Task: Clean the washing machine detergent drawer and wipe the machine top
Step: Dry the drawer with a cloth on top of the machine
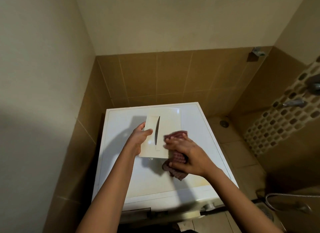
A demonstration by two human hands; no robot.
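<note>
A white washing machine stands in a corner of brown tiled wall [155, 80], and over its flat top [121, 172] a person holds the detergent drawer [166, 127], a long white box with a dark slit running down its length. The drawer lies lengthwise from near to far above the middle of the top, with its far end reaching the top's far edge (whether that end rests on the top or hangs just above it cannot be told). The left hand [138, 139] grips the drawer at its near left edge, thumb laid across the upper face and fingers curled underneath. The right hand [188, 156] is closed round a dark red waffle cloth [176, 173] and presses it against the drawer's near right side; part of the cloth bunches out beyond the fingertips, and part hangs below the hand toward the top. In the machine's front, at the near left, there is a dark opening [136, 212]. To the right lie a tiled floor with a round drain [224, 123], a metal hose [285, 196] and a wall tap [294, 102].
</note>
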